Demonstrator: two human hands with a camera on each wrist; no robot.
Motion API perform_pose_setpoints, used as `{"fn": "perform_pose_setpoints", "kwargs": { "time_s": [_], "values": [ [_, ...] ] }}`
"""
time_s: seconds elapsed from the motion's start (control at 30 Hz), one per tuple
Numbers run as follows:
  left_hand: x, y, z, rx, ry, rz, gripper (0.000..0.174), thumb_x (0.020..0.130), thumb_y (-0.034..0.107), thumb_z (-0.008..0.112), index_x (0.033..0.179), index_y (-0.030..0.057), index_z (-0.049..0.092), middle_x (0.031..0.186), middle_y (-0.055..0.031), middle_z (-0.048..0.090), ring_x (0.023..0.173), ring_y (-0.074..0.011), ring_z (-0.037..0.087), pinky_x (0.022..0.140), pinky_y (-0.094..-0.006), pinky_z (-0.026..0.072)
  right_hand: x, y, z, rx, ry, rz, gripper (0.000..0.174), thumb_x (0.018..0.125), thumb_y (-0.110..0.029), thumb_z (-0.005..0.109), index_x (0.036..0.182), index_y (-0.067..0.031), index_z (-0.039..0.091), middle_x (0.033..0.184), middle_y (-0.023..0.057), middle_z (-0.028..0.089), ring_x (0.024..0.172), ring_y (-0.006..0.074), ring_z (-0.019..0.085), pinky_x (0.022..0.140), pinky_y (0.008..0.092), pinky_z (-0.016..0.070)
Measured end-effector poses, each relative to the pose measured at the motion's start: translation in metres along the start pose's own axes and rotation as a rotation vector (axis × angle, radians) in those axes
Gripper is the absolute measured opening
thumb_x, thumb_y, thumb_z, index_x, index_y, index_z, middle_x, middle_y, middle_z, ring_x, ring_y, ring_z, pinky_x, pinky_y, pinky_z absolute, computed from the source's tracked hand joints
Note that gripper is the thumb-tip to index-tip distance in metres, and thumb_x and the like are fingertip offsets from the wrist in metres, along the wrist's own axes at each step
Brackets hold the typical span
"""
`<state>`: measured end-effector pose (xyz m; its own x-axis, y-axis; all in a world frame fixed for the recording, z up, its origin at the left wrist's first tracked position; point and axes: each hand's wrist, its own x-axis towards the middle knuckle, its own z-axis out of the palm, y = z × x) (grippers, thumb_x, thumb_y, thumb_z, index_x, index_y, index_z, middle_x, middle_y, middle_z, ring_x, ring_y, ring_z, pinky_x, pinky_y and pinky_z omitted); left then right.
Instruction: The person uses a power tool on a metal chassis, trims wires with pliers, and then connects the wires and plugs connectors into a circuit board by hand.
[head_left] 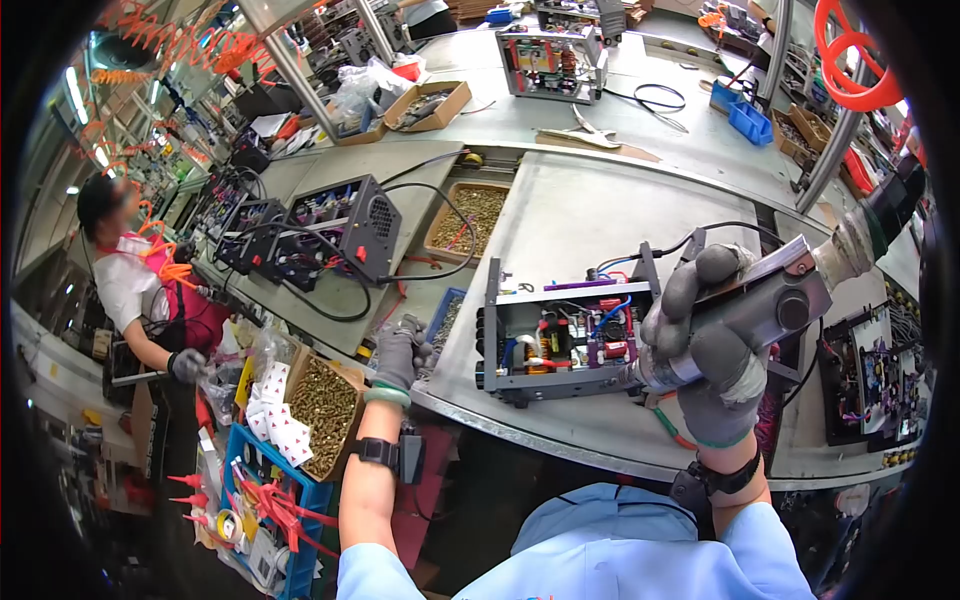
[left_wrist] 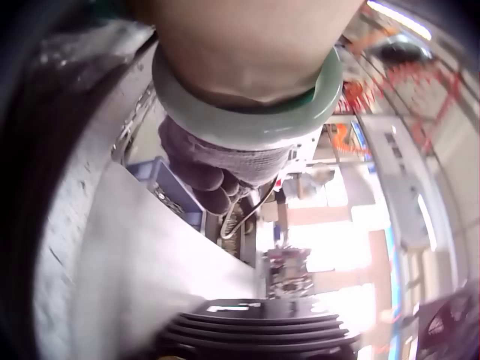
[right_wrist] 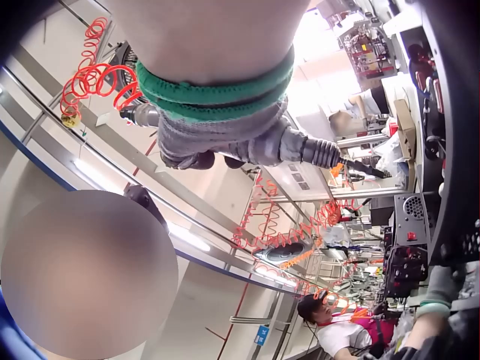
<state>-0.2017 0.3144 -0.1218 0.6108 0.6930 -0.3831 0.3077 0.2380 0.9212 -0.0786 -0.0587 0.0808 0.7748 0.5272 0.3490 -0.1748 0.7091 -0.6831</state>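
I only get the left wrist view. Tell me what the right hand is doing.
Observer: The right hand grips a grey power tool.
Operator: Say where its tip is.
Observer: By the near right corner of the open unit; I can't tell whether it touches.
Operator: Now tell me what's just left of the left forearm.
Observer: A heap of small brass-coloured parts.

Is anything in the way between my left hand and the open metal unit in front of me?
Nothing visible stands up in between. From your left hand, only the blue bin and a strip of bench lie toward the open metal unit.
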Motion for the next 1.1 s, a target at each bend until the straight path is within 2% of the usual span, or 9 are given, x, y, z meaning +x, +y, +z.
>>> {"fn": "perform_pose_setpoints", "kwargs": {
  "time_s": [0.03,0.2,0.23,0.3,0.37,0.47,0.57,0.73,1.1],
  "values": [
    [-0.005,0.004,-0.001,-0.401,-0.044,-0.072,0.029,0.099,0.036,0.06,0.099,0.0078,0.062,0.067,0.0022,0.055,0.056,-0.0099,0.055,0.044,-0.0234,0.0392,0.003,0.002,0.004,0.03,0.015,0.012,0.061,0.082,-0.014,0.081,0.135,-0.0126,0.05,0.11,0.0094,0.061,0.086,0.0148,0.062,0.067,0.0272,0.0526],
    [-0.07,0.024,0.01,-1.013,-0.631,-0.138,0.025,0.103,0.037,0.055,0.105,0.0117,0.057,0.078,0.0027,0.051,0.063,-0.0105,0.05,0.046,-0.0225,0.0389,0.022,0.032,0.018,0.164,-0.044,0.008,0.058,0.087,-0.011,0.072,0.139,-0.0126,0.048,0.113,0.0091,0.061,0.092,0.0192,0.066,0.065,0.03,0.0546],
    [-0.084,0.032,0.017,-1.017,-0.627,-0.135,0.025,0.103,0.037,0.055,0.105,0.0117,0.057,0.078,0.0027,0.051,0.063,-0.0105,0.05,0.046,-0.0225,0.0389,0.026,0.036,0.03,0.282,-0.043,0.065,0.05,0.091,-0.016,0.064,0.137,-0.0126,0.046,0.108,0.0081,0.054,0.089,0.0182,0.056,0.061,0.0328,0.0501],
    [-0.109,0.045,0.033,-1.129,-0.626,-0.185,0.027,0.103,0.035,0.055,0.104,0.0079,0.055,0.073,0.0036,0.036,0.059,-0.009,0.036,0.044,-0.022,0.0336,0.034,0.049,0.039,0.222,-0.059,0.038,0.049,0.091,-0.017,0.064,0.137,-0.0129,0.046,0.109,0.0078,0.055,0.089,0.0179,0.057,0.063,0.0326,0.0509],
    [-0.124,0.049,0.043,-1.129,-0.63,-0.164,0.027,0.104,0.033,0.053,0.109,0.007,0.056,0.076,0.0013,0.049,0.059,-0.0088,0.043,0.044,-0.0215,0.0371,0.044,0.061,0.047,0.137,-0.118,-0.009,0.048,0.09,-0.015,0.066,0.135,-0.0133,0.048,0.11,0.0073,0.057,0.088,0.0168,0.059,0.061,0.0318,0.0516],
    [-0.132,0.041,0.054,-1.049,-0.648,-0.084,0.028,0.106,0.026,0.052,0.123,0.0051,0.06,0.106,-0.0102,0.071,0.07,-0.0115,0.065,0.051,-0.0205,0.046,0.045,0.069,0.059,0.214,-0.11,0.04,0.049,0.089,-0.013,0.07,0.134,-0.0133,0.049,0.11,0.0076,0.059,0.089,0.0167,0.06,0.061,0.0316,0.0524],
    [-0.149,0.054,0.066,-1.008,-0.485,-0.077,0.026,0.106,0.022,0.051,0.124,0.0046,0.06,0.107,-0.0111,0.071,0.071,-0.0118,0.066,0.053,-0.0204,0.0494,0.046,0.08,0.059,0.154,-0.095,0.022,0.05,0.087,-0.014,0.072,0.133,-0.0135,0.051,0.111,0.0077,0.061,0.09,0.0175,0.062,0.062,0.0324,0.0535],
    [-0.155,0.057,0.075,-1.112,-0.541,-0.012,0.024,0.105,0.015,0.052,0.124,0.0028,0.059,0.106,-0.0112,0.067,0.082,-0.0116,0.067,0.061,-0.0202,0.0524,0.041,0.086,0.053,0.115,-0.061,0.033,0.05,0.088,-0.014,0.073,0.133,-0.0127,0.051,0.111,0.0083,0.061,0.09,0.0178,0.063,0.062,0.0317,0.0531],
    [-0.16,0.061,0.084,-1.214,-0.592,-0.04,0.021,0.103,0.014,0.055,0.12,0.0023,0.06,0.097,-0.0053,0.059,0.068,-0.0051,0.041,0.055,-0.0169,0.039,0.043,0.089,0.053,0.094,-0.071,0.018,0.051,0.089,-0.014,0.072,0.135,-0.0127,0.048,0.113,0.009,0.061,0.092,0.0182,0.063,0.067,0.0334,0.0554]
  ]
}}
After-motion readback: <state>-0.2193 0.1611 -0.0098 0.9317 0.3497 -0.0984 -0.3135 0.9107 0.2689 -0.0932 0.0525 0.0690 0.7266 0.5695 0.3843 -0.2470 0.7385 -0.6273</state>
